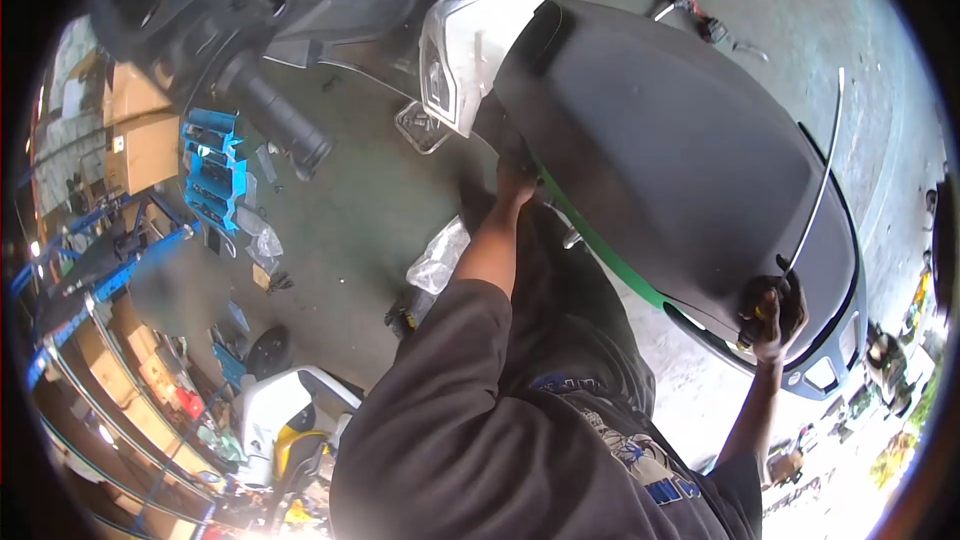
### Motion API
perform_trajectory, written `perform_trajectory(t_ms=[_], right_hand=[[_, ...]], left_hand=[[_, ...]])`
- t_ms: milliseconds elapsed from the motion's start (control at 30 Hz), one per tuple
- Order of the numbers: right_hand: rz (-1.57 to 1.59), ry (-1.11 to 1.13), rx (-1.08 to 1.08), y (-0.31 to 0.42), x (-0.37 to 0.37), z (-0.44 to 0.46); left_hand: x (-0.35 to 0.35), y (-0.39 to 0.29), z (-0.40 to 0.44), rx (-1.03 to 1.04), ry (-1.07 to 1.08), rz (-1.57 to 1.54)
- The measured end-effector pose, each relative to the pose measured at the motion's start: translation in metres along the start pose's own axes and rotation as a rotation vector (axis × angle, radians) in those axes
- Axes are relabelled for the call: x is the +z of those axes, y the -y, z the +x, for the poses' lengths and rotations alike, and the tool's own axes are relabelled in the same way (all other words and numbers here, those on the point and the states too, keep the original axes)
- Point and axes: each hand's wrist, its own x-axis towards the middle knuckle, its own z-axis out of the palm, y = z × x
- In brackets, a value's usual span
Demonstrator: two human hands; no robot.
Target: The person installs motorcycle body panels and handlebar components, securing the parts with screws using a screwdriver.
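A black scooter seat (660, 130) with a green strip (610, 265) along its near side fills the upper right. At its front end stands a white body panel (475, 35). My left hand (515, 180) is by the seat's near side, just below the white panel; its fingers are in shadow and hidden. My right hand (774, 318) is closed round the dark handle of a tool with a long thin metal shaft (824, 180). The shaft points up and away across the rear of the seat.
A handlebar grip (275, 115) juts out at upper left. Blue metal racking (100, 290), cardboard boxes (145, 150) and a blue ridged part (214, 170) stand at left. A metal tray (422, 130), plastic bag (438, 255) and red-black power tool (695, 10) lie on the floor.
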Motion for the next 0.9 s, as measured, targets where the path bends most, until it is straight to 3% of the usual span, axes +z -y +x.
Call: perform_trajectory(t_ms=[67,100,167,200,233,300,333,400,467,500,600,633,667,700,733,767,833,867,900], right_hand=[[-0.054,-0.009,-0.014,-0.003,-0.001,-0.002],[-0.067,-0.009,-0.009,-0.003,-0.002,-0.004],[-0.035,-0.022,0.049,0.016,0.001,0.001],[-0.049,-0.016,0.04,0.016,-0.001,-0.001],[-0.059,-0.014,0.027,0.013,0.0,-0.002],[-0.029,-0.026,0.053,0.007,0.001,-0.002],[-0.041,-0.022,0.024,0.006,0.0,-0.003],[0.055,-0.033,0.166,0.002,0.001,-0.009],[-0.032,-0.049,0.068,-0.004,0.002,-0.006],[0.106,-0.038,0.228,0.003,0.004,-0.008],[0.283,-0.116,0.284,0.02,0.025,-0.006],[0.465,-0.086,0.337,0.027,0.041,-0.009],[0.663,-0.072,0.248,0.054,0.068,-0.004],[0.719,0.036,0.303,0.082,0.089,0.002],[0.705,0.155,0.396,0.057,0.117,-0.007],[0.66,0.283,0.422,0.089,0.136,0.003],[0.604,0.539,0.379,0.136,0.169,0.015],[0.73,0.588,0.398,0.159,0.179,0.016],[0.674,0.65,0.301,0.166,0.186,0.018]], left_hand=[[0.0,0.03,-0.004,0.067,-0.041,-0.059],[-0.018,0.01,-0.026,0.285,-0.129,0.127],[-0.065,-0.063,-0.057,0.396,-0.219,0.148],[-0.094,-0.107,-0.089,0.256,-0.216,-0.004],[-0.129,-0.166,-0.116,0.387,-0.308,0.049],[-0.203,-0.242,-0.153,0.877,-0.58,0.479],[-0.219,-0.271,-0.166,0.89,-0.574,0.504],[-0.236,-0.309,-0.182,0.655,-0.776,0.393],[-0.231,-0.317,-0.184,0.723,-0.767,0.427],[-0.232,-0.32,-0.182,0.773,-0.747,0.441],[-0.257,-0.325,-0.178,0.764,-0.932,0.489],[-0.267,-0.326,-0.172,0.746,-0.962,0.547],[-0.273,-0.324,-0.16,0.751,-0.975,0.558],[-0.278,-0.318,-0.144,0.585,-0.916,0.665],[-0.284,-0.316,-0.138,0.422,-0.854,0.765],[-0.285,-0.335,-0.146,0.377,-0.72,0.493],[-0.312,-0.32,-0.146,0.434,-0.631,0.462],[-0.33,-0.309,-0.146,0.468,-0.55,0.418],[-0.354,-0.302,-0.154,0.454,-0.532,0.576]])
